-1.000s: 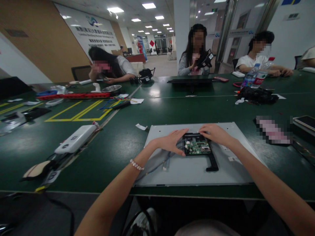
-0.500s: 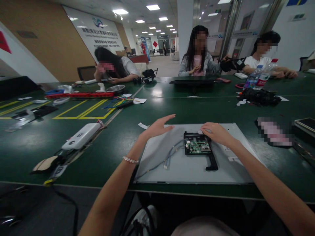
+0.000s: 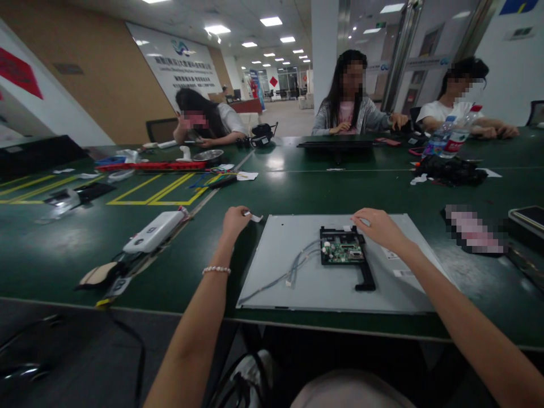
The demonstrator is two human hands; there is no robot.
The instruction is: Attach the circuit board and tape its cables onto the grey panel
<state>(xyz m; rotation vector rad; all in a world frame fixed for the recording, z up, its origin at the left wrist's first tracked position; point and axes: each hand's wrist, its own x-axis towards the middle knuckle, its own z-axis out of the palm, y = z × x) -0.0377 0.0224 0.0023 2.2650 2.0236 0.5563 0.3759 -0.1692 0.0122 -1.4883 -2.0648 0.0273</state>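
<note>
A flat grey metal panel (image 3: 272, 272) lies on the table in front of me. On it sits a black plastic bracket (image 3: 366, 279) around a green circuit board (image 3: 340, 253), with grey cables (image 3: 293, 266) running off to the left. Beyond the panel's far left corner, my left hand (image 3: 236, 222) has its fingers closed on a white paper-like strip (image 3: 256, 218). My right hand (image 3: 376, 225) is at the bracket's far right corner, fingers curled together beside a small white piece (image 3: 348, 228) on the bracket's edge. Whatever its fingertips may grip is hidden.
Left of the panel lie a white power bank (image 3: 155, 232) and a cable. At right is a phone (image 3: 474, 229); bottles (image 3: 457, 133) stand farther back. A black flat panel (image 3: 335, 145) lies across the table, where three people sit.
My left hand has moved left from above the panel and closed on the white strip. My right hand has lifted slightly from the white piece at the bracket's edge.
</note>
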